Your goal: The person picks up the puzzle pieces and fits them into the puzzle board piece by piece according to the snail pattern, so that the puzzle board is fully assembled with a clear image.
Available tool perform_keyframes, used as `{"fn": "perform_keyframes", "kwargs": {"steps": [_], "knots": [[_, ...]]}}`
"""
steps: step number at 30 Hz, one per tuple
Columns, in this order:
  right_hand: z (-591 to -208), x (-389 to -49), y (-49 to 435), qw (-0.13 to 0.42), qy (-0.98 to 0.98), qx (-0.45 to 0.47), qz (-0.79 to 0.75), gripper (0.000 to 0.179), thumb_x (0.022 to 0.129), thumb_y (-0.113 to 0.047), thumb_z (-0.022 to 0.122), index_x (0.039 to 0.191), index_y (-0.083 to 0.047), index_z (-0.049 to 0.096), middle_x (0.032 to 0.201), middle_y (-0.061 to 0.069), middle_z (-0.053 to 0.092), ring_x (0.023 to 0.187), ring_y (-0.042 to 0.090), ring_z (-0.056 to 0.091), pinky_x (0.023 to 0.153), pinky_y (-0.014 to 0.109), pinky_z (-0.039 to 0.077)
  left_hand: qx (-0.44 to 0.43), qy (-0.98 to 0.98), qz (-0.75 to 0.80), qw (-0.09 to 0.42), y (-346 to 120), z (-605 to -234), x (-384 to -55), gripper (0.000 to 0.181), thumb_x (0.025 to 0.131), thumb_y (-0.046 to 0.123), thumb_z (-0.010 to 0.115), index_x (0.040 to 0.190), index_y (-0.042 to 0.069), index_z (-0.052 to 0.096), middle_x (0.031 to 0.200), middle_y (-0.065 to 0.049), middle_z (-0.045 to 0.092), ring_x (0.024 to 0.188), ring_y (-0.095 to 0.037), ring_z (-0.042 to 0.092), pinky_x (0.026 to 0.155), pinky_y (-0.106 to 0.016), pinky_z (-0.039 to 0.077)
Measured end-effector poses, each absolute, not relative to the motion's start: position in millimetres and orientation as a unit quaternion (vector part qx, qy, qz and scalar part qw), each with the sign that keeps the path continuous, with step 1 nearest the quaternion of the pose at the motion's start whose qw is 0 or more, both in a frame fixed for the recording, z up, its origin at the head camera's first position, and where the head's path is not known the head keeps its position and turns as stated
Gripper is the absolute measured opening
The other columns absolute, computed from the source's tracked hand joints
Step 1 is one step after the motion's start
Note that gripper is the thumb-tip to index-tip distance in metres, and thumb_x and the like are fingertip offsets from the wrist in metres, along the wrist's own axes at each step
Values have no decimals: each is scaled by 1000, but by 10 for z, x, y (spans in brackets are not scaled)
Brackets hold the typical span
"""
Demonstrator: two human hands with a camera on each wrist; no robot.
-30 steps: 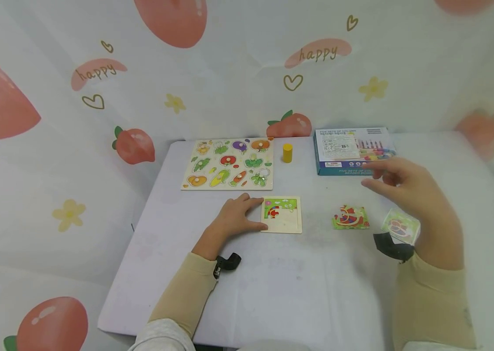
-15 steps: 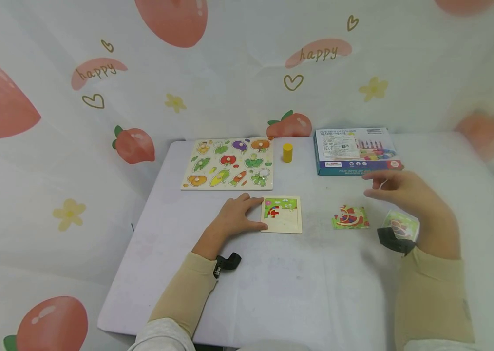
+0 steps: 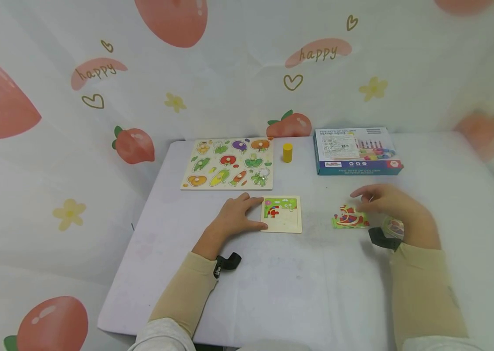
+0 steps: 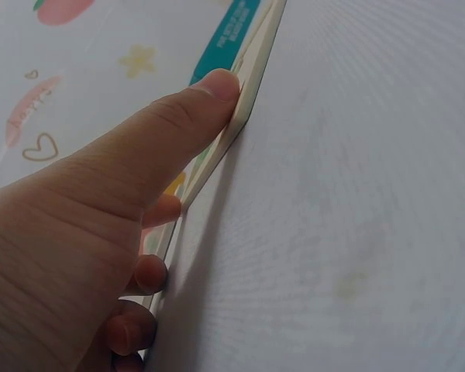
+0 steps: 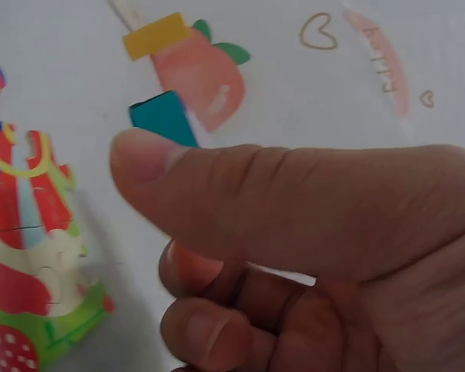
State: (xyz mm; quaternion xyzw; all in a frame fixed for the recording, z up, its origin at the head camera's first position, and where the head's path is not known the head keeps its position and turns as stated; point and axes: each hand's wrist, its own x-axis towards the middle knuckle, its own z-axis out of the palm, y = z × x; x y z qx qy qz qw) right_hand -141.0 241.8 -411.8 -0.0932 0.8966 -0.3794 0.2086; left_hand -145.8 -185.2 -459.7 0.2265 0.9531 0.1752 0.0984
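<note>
My left hand (image 3: pixel 239 214) grips the left side of a small square wooden puzzle board (image 3: pixel 283 225), its thumb at the near corner and index finger at the far corner. In the left wrist view the thumb (image 4: pixel 194 105) lies along the board's edge. Some pieces fill the board's upper left and top, and the rest is bare wood. Right of it lies a pile of colourful jigsaw pieces (image 3: pixel 349 218). My right hand (image 3: pixel 387 201) hovers over the pile's right edge, fingers loosely bent, nothing visible between them. In the right wrist view the jigsaw pieces (image 5: pixel 27 232) lie beyond the thumb tip.
A picture card (image 3: pixel 392 227) lies partly hidden under the right wrist. Behind stand a vegetable peg puzzle (image 3: pixel 228 165), a yellow cylinder (image 3: pixel 287 153) and a flat boxed toy (image 3: pixel 356 151). A white cloth covers the table (image 3: pixel 282 278).
My right hand has moved down and left, from in front of the boxed toy to above the jigsaw pieces. The left hand and the board have stayed put.
</note>
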Motion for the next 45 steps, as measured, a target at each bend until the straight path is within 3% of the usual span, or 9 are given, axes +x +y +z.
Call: {"fn": "perform_keyframes", "kwargs": {"steps": [6, 16, 26, 36, 45], "knots": [[-4199, -1429, 2327, 277, 885, -53, -370, 48, 90, -25, 78, 131, -4, 65, 106, 11, 58, 105, 30, 49, 80, 40, 43, 225, 954, 173, 98, -1849, -4592, -1459, 86, 77, 66, 80, 150, 26, 55, 105, 3, 53, 80, -20, 44, 73, -32, 39], [-4211, -1450, 2226, 280, 894, -35, -347, 46, 88, -25, 81, 128, -8, 66, 117, 21, 55, 108, 39, 48, 90, 54, 44, 228, 953, 170, 99, -1839, -4598, -1470, 86, 77, 66, 80, 150, 26, 56, 106, 2, 53, 80, -20, 44, 73, -33, 38], [-4140, -1450, 2126, 283, 894, -43, -345, 38, 89, -14, 78, 122, -5, 60, 110, 19, 62, 96, 33, 57, 82, 45, 46, 223, 956, 166, 97, -1840, -4577, -1481, 85, 78, 66, 80, 149, 26, 56, 105, 2, 53, 79, -21, 43, 71, -33, 37], [-4115, -1454, 2082, 261, 905, -56, -330, 36, 86, -10, 80, 116, -1, 62, 110, 19, 61, 97, 34, 56, 86, 48, 46, 221, 955, 170, 98, -1842, -4593, -1476, 85, 78, 66, 79, 149, 26, 56, 107, 2, 54, 80, -21, 44, 72, -33, 38], [-4152, -1472, 2075, 282, 905, -24, -318, 35, 88, -14, 79, 116, 4, 68, 106, 16, 67, 98, 33, 57, 91, 52, 46, 221, 955, 170, 101, -1846, -4614, -1473, 86, 78, 67, 79, 149, 26, 56, 107, 3, 54, 81, -21, 44, 72, -32, 38]]}}
